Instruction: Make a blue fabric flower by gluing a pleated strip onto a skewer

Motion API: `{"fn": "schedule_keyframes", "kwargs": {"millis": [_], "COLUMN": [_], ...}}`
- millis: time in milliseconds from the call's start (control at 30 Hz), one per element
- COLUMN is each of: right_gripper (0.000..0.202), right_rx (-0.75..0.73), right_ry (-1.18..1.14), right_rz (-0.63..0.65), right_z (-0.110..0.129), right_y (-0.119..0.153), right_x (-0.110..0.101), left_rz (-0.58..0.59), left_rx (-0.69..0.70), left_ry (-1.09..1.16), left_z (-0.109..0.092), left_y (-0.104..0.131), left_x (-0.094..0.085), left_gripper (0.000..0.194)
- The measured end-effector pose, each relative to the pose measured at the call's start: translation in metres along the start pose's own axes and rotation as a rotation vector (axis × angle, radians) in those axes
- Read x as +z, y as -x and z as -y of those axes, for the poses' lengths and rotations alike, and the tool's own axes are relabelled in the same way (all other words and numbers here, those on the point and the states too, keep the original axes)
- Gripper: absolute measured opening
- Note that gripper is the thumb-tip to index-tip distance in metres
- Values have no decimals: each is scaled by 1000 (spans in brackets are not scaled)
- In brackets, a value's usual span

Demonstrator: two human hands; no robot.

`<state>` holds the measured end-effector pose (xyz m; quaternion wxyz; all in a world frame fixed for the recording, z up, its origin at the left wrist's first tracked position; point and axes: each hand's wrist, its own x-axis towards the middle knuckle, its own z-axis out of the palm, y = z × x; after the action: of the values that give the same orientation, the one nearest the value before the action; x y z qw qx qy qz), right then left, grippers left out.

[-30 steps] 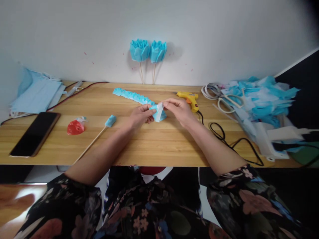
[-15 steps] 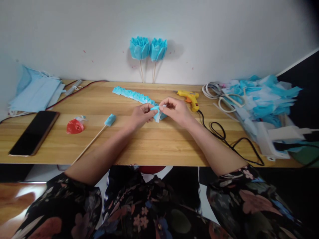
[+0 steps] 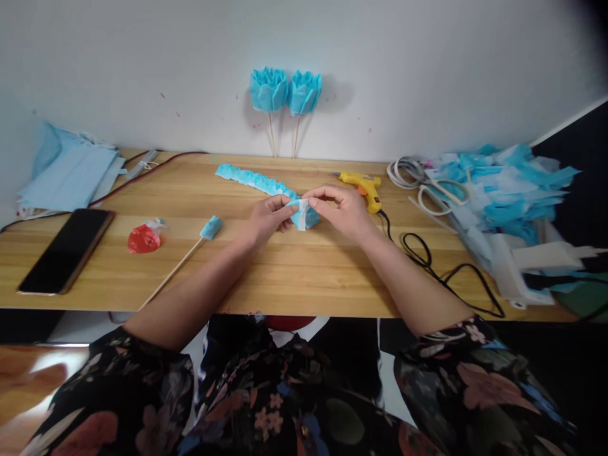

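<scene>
A long, ruffled blue fabric strip (image 3: 256,180) lies slantwise on the wooden table, its near end between my hands. My left hand (image 3: 270,220) pinches that end from the left. From the right, my right hand (image 3: 339,209) pinches it at the top, thumb and fingers together. A white piece (image 3: 303,215) hangs across the blue fabric between the two hands. To the left lies a thin stick (image 3: 178,266) with a small blue roll (image 3: 211,227) on its tip. Two blue fabric flowers (image 3: 268,90) on sticks lean against the wall.
A yellow glue gun (image 3: 363,183) with a black cord lies right of my hands. Scissors (image 3: 439,196) and a heap of blue scraps (image 3: 513,183) are further right. Face masks (image 3: 71,174), a phone (image 3: 66,252) and a red wrapper (image 3: 145,239) are on the left.
My right fingers have shifted slightly over the strip's end. The white piece now hangs straighter and flatter against the blue fabric. The view has moved a little.
</scene>
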<state>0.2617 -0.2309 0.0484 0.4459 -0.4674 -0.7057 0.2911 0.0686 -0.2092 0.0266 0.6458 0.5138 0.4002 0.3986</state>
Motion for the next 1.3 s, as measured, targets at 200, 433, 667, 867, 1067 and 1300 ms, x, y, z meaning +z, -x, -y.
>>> {"fn": "schedule_keyframes", "kwargs": {"millis": [200,433,667,867,1067,1300], "right_gripper": [12,14,18,22,25,30], "right_rx": [-54,-209,-304,-363,-386,-436], "right_ry": [88,205,308,350,390,438], "right_rz": [-24,-42,-37,-14,1,0], "right_z": [-4,-6,-11,-16,-19,-17], "right_y": [0,0,0,-1,-2,-2], "right_x": [1,1,2,1,0,-1], "left_rz": [-6,-9,8,30,33,47], "left_rx": [-11,-60,-71,-68,-58,-76], "left_ry": [41,110,163,196,191,192], "left_z": [-1,-2,-3,-5,-6,-8], "left_y": [0,-1,-1,0,1,1], "left_x": [0,0,0,1,2,3], "left_gripper": [18,20,20,21,24,26]}}
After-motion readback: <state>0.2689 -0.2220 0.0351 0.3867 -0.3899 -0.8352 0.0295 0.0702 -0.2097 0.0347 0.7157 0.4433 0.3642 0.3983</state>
